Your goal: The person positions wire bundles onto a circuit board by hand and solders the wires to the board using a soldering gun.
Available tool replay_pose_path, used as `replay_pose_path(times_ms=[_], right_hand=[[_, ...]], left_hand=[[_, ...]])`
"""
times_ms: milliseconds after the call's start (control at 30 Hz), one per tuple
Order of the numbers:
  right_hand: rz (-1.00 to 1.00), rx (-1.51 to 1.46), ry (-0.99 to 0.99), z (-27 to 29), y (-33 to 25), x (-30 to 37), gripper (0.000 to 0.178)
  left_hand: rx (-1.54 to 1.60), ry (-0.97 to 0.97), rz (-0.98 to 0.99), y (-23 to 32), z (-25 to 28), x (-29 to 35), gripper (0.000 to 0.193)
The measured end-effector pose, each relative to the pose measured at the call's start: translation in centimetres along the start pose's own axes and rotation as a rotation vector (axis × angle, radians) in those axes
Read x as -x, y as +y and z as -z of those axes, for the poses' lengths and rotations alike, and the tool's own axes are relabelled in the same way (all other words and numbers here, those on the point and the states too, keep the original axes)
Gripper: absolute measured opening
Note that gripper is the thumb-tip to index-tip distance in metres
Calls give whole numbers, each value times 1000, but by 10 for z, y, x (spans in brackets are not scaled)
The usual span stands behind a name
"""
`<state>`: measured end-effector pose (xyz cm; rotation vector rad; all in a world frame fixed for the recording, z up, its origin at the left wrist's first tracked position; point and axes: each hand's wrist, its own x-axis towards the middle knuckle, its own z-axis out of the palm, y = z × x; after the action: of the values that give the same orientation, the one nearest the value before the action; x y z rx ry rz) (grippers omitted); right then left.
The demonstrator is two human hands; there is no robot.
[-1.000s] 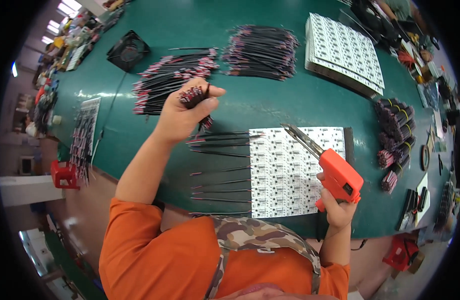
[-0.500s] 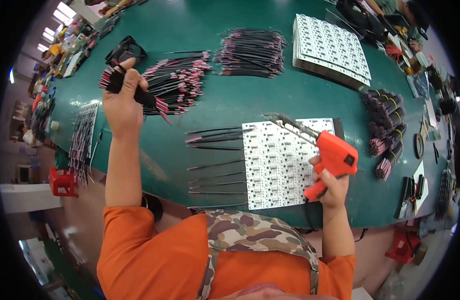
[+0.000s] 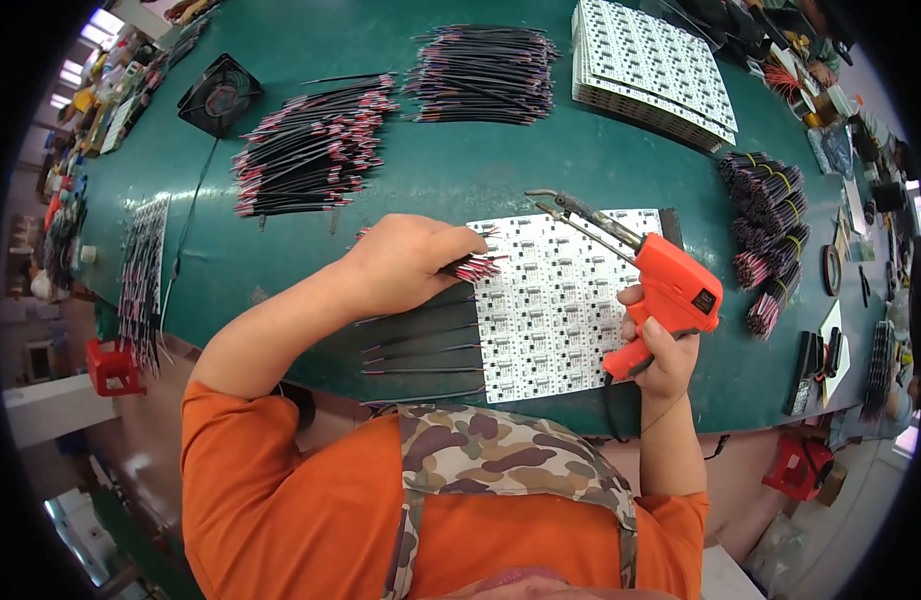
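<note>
My left hand (image 3: 405,262) is closed round a bundle of wires (image 3: 475,268), whose red and pale ends poke out over the left edge of a white circuit board panel (image 3: 545,310). Below that hand, several black wires (image 3: 420,371) lie side by side, their right ends at the panel's edge. My right hand (image 3: 668,355) grips the handle of a red soldering gun (image 3: 677,290). Its metal tip and a thin side tube point to the upper left, over the panel's top part. The left fingertips are partly hidden behind the hand.
Beyond the panel lie two heaps of cut wires (image 3: 310,150) and a stack of white panels (image 3: 650,75). Tied wire bundles (image 3: 770,215) rest at the right. A small black fan (image 3: 220,95) with a cord sits far left, near another wired panel (image 3: 145,275).
My left hand has come from the far left, beside the fan, to the panel's left edge with the wire bundle. The right hand still holds the soldering gun in nearly the same place.
</note>
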<state>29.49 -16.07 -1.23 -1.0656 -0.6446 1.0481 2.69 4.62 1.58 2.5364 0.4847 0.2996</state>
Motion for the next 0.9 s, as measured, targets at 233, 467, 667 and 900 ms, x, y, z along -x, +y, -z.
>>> replay_pose_path(times_ms=[233,467,667,900], right_hand=[[22,94,-17,5,-8,5,55],[-11,343,-77,-4,-28,27,46],[5,547,-171,3,-21,28,48],[94,783,-309,3,-19,21,48]], left_hand=[[64,-84,12,-6,-5,-11,34],[-110,-230,-82,-2,-4,-17,37],[-259,-137,-166,-8,-14,-19,22],[-263,-92,-193,-13,-20,-15,15]])
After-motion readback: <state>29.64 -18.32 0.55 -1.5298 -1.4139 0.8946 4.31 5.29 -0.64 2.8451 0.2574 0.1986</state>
